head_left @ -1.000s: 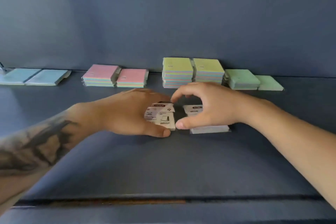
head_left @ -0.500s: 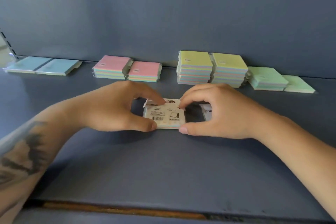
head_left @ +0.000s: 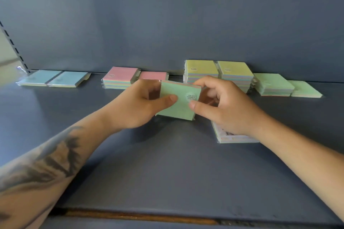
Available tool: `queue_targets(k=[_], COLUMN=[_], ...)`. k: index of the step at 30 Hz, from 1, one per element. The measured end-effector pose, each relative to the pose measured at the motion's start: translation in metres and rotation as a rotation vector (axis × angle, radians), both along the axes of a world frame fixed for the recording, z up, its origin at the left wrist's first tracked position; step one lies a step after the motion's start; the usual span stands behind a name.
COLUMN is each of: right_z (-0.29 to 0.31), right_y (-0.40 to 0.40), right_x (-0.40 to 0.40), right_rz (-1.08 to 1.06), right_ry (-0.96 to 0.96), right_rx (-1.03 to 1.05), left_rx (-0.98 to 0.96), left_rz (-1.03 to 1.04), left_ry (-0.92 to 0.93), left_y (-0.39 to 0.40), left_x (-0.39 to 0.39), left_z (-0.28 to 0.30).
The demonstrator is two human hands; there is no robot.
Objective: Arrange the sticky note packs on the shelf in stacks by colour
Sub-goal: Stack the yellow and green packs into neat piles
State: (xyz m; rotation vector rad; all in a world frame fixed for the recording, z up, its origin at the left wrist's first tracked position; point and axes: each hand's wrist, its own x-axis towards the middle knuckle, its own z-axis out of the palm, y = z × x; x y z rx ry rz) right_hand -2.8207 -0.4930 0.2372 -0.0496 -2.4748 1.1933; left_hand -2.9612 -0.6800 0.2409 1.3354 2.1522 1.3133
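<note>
A green-faced sticky note pack (head_left: 178,104) is held up over the middle of the shelf, green side toward me. My left hand (head_left: 141,104) grips its left edge, thumb on the face. My right hand (head_left: 223,106) pinches its right edge. Another pack (head_left: 234,135) lies label side up on the shelf, partly under my right wrist. Along the back wall lie blue packs (head_left: 54,80), pink stacks (head_left: 121,78), taller yellow stacks (head_left: 219,72) and green stacks (head_left: 273,85).
The dark blue shelf (head_left: 167,163) has a back wall close behind the stacks. Its front edge (head_left: 149,217) runs along the bottom. A slotted upright (head_left: 11,42) stands at the far left.
The pack lay label side up on the shelf between both hands. Now it is lifted and turned over, green face showing. The view shifted, so the second pack shows on the right.
</note>
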Motion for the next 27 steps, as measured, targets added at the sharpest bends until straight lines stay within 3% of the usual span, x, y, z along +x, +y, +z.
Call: queue_targets(k=[9, 13, 21, 27], right_z=[0.007, 0.007, 0.009, 0.011], right_y=[-0.007, -0.007, -0.009, -0.009], right_x=[0.002, 0.004, 0.001, 0.006], right_rz=[-0.045, -0.056, -0.052, -0.083], right_ry=[0.093, 0.053, 0.076, 0.112], right_rx=[-0.291, -0.276, -0.298, -0.513], left_rx=[0.093, 0.249, 0.375, 0.184], left_rz=[-0.005, 0.034, 0.051, -0.027], left_ry=[-0.367, -0.492, -0.620, -0.481], left_y=[-0.004, -0.002, 0.005, 0.006], left_x=[-0.004, -0.003, 0.004, 0.008], left_z=[0.002, 0.002, 0.007, -0.001])
